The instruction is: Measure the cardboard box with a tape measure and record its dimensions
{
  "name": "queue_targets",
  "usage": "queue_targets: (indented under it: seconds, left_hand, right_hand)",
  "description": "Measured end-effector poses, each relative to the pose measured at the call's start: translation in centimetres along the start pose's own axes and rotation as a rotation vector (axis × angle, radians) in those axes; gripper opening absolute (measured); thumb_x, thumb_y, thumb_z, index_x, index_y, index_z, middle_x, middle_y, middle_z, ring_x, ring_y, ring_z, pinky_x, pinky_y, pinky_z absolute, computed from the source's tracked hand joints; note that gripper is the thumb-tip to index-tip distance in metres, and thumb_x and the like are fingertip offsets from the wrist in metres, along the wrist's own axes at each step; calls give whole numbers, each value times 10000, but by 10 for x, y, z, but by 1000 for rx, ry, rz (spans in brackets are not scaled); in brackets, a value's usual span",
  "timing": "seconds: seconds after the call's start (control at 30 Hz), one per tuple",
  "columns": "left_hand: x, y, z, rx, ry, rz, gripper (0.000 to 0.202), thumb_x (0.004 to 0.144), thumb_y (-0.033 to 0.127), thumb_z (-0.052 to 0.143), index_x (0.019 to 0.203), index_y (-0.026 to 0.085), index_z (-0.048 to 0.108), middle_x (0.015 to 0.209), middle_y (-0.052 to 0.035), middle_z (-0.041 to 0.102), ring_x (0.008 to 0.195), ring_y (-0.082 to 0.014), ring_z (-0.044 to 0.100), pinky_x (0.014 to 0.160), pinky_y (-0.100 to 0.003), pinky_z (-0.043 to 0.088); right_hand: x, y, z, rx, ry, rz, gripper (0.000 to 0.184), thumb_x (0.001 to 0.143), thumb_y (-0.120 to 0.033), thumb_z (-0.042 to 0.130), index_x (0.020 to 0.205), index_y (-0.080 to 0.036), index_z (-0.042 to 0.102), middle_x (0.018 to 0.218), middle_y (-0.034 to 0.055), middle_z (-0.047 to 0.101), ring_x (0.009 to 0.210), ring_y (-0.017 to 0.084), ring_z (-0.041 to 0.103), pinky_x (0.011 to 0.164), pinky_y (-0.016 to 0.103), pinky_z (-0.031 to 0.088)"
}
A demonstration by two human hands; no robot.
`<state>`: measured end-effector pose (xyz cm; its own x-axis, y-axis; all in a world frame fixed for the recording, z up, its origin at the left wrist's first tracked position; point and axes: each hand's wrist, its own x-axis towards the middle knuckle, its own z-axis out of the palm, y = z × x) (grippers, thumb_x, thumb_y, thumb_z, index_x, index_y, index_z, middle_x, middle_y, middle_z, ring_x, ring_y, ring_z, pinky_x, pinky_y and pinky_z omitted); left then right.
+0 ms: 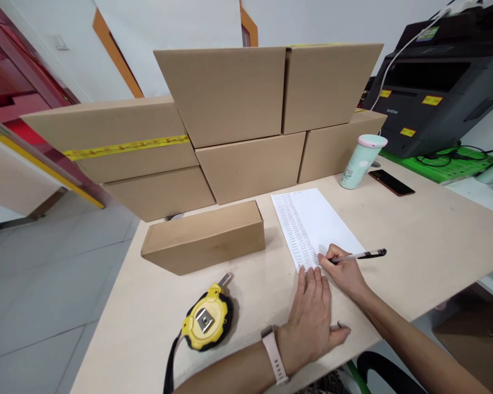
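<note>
My right hand (345, 273) is closed around a pen (363, 255), its tip end down at the lower right part of a sheet of paper (328, 219). Columns of small print or writing run down the sheet's left side, too small to read. Flat on the table lies my left hand (312, 312), fingers stretched out and fingertips on the paper's lower edge. A pink watch strap circles that wrist. To its left rests a yellow and black tape measure (213, 320) with a short bit of tape sticking out. Behind the tape measure lies a long closed cardboard box (213, 241).
Several cardboard boxes (250, 169) stand stacked along the table's back. A light green tumbler (359, 164) and a dark phone (392, 182) sit at the back right of the table (435, 235). Beyond them, a black printer (439, 93) stands on a green base.
</note>
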<state>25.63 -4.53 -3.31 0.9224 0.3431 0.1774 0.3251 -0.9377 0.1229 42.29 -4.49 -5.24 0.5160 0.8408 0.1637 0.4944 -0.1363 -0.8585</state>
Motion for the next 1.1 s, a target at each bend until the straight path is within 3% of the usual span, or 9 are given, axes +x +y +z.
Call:
queue_targets:
  seconds: [0.47, 1.1]
  left_hand:
    - [1, 0, 3, 93, 30, 0, 881, 866, 654, 294, 1359, -74, 333, 1391, -303, 414, 1342, -397, 326, 1151, -531, 52]
    - [1, 1, 4, 76, 27, -4, 871, 873, 645, 284, 1367, -70, 326, 1407, -301, 394, 1351, -396, 310, 1148, -528, 58]
  right_hand:
    - [1, -2, 0, 20, 33, -18, 332, 754, -360, 564, 548, -237, 335, 503, -61, 334, 489, 111, 334, 473, 248, 277]
    - [2, -2, 0, 24, 48, -11, 334, 751, -357, 561, 545, -235, 329, 502, -64, 327, 487, 107, 332, 475, 247, 270]
